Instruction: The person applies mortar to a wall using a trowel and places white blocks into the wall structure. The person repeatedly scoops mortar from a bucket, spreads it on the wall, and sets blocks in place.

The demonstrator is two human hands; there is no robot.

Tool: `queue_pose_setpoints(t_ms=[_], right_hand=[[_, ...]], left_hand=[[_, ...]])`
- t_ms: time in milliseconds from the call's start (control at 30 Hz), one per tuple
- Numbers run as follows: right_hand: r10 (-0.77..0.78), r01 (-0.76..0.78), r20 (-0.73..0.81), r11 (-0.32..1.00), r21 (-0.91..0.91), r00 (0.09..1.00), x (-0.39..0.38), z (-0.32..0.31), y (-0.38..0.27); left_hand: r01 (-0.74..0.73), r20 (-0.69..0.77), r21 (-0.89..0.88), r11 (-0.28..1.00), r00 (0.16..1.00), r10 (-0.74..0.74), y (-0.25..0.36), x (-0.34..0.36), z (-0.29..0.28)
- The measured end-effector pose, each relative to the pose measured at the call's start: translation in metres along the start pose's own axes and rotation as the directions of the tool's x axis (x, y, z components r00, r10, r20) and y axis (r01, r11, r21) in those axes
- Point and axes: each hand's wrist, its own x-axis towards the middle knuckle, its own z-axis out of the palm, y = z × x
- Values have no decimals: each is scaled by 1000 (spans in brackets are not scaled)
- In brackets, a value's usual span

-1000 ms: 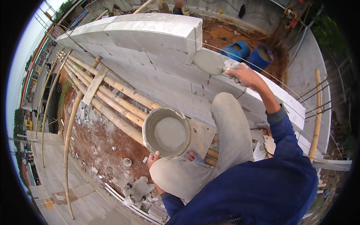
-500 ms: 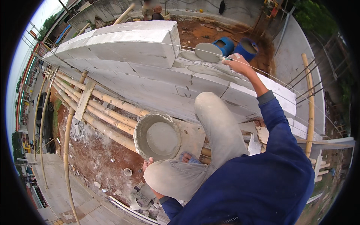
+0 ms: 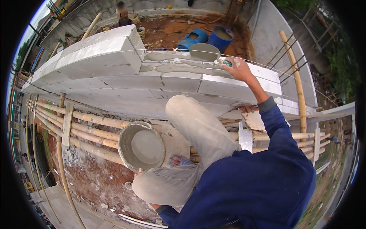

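The right grip is closed round the green handle of the trowel, whose broad, rounded blade reaches left over the far edge of the wall. Whether the blade touches the blocks I cannot tell. The blade looks thin and stiff, its visible face coated grey; the tool itself is probably light, though a load of mortar would pull the front down. The handle is the place to hold it, close to the blade for better control of tilt; wet fingers may slip.

The smears on top of the wall look soft and sticky, likely to spread under light pressure.

The bucket stands on the board, beside the foot. With the mortar inside, it is probably heavy and apt to slop if tipped. Its rim is the natural hold, best taken on two opposite sides, though the crust there may feel rough. The left grip shows only fingertips at the bucket's near side, the rest hidden by the knee; how firmly it holds, I cannot tell.
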Motion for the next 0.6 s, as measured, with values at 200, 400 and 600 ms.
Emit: queue_pose_setpoints(t_ms=[200, 400, 600], right_hand=[[-58, 49, 113, 996, 77, 992, 22, 31, -41], [-133, 137, -60, 988, 69, 989, 36, 62, -73], [-113, 109, -168, 993, -32, 979, 3, 46, -34]], left_hand=[[-4, -4, -20, 1000, 1000, 4, -3, -8, 3], [-15, -7, -26, 1000, 1000, 14, 0, -14, 5], [-15, -3, -45, 999, 1000, 15, 5, -15, 11]])
